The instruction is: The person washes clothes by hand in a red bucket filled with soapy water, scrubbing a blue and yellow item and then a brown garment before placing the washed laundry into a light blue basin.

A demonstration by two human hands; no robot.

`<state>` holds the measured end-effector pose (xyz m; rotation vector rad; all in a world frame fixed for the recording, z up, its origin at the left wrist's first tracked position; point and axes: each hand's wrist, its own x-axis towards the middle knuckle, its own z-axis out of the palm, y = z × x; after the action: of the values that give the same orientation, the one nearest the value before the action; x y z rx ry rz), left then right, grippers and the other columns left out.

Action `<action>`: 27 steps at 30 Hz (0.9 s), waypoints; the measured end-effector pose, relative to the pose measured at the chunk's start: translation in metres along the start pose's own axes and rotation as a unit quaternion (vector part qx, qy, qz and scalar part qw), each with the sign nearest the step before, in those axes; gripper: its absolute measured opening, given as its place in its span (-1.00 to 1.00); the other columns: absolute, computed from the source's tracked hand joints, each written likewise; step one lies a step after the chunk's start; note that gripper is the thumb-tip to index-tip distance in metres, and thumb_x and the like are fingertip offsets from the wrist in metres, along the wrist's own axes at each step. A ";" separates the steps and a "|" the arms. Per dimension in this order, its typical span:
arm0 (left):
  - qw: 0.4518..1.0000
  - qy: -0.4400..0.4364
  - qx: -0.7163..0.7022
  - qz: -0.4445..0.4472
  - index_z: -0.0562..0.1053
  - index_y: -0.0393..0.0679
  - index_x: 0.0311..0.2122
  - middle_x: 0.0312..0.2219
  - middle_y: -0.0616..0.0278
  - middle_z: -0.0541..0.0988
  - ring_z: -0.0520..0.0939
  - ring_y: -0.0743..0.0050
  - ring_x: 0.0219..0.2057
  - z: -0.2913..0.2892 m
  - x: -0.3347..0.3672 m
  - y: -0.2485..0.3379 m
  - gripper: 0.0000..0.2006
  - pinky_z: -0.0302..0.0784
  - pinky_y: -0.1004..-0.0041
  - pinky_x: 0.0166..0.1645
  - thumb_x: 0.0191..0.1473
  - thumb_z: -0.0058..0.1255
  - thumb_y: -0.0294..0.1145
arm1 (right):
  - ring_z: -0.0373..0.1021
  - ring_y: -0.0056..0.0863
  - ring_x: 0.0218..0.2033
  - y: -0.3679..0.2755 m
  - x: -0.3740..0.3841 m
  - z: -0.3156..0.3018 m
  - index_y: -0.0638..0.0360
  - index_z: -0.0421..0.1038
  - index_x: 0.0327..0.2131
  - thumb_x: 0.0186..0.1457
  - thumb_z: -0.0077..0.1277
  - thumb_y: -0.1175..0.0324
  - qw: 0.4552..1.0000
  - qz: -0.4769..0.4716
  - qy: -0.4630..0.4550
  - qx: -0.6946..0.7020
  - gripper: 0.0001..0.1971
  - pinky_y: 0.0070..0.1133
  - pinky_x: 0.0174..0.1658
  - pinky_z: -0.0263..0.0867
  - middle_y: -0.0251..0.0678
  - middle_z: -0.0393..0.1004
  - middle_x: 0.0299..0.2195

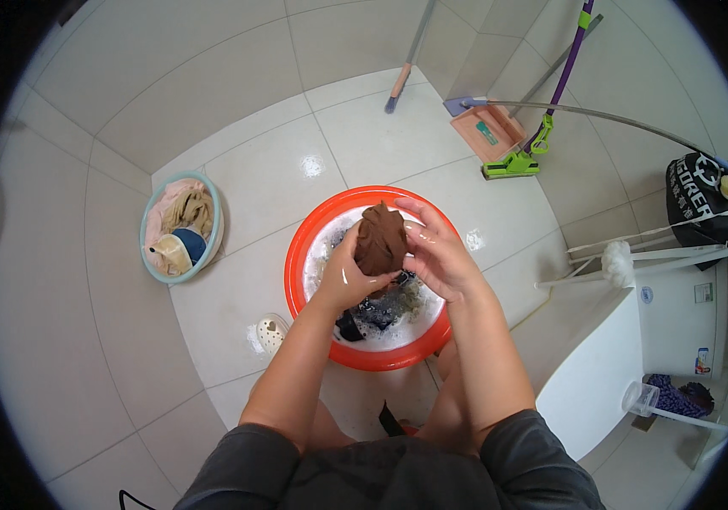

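Note:
A bunched, wet-looking brown cloth (380, 241) is held up over a round red-orange basin (299, 293). My left hand (345, 274) wraps its left side, thumb across the lower front and the other fingers mostly hidden behind it. On the opposite side my right hand (442, 255) presses against the cloth with curved, slightly parted fingers. Below the hands, the basin holds sudsy water with dark clothes (372, 319) soaking in it. Wet shine shows on both hands.
A pale blue-rimmed basin (220, 223) of laundry stands at left. A white clog (272, 332) lies nearby. At the far right are a pink dustpan (485, 129), a green-headed mop (510, 165) and a broom (399, 87). A white washing unit (589, 365) and black bag (695, 197) stand right.

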<state>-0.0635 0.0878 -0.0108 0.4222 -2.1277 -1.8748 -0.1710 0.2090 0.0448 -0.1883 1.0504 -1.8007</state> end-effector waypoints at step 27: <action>0.984 -0.039 0.135 -0.113 0.41 -0.19 -0.30 -0.45 0.12 0.52 0.53 0.26 -0.38 0.010 -0.003 0.020 -0.71 0.41 0.37 -0.29 -0.23 0.11 -0.38 | 0.26 -0.64 -0.41 0.038 0.027 0.004 0.16 0.24 -0.42 -0.10 0.04 0.50 0.927 -0.189 0.062 -0.318 -0.83 -0.66 -0.31 0.22 -0.42 0.31 -0.49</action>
<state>-0.0656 0.1004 0.0073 0.6827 -2.4905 -1.7427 -0.1558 0.1799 0.0108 -0.7192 1.7666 -1.7541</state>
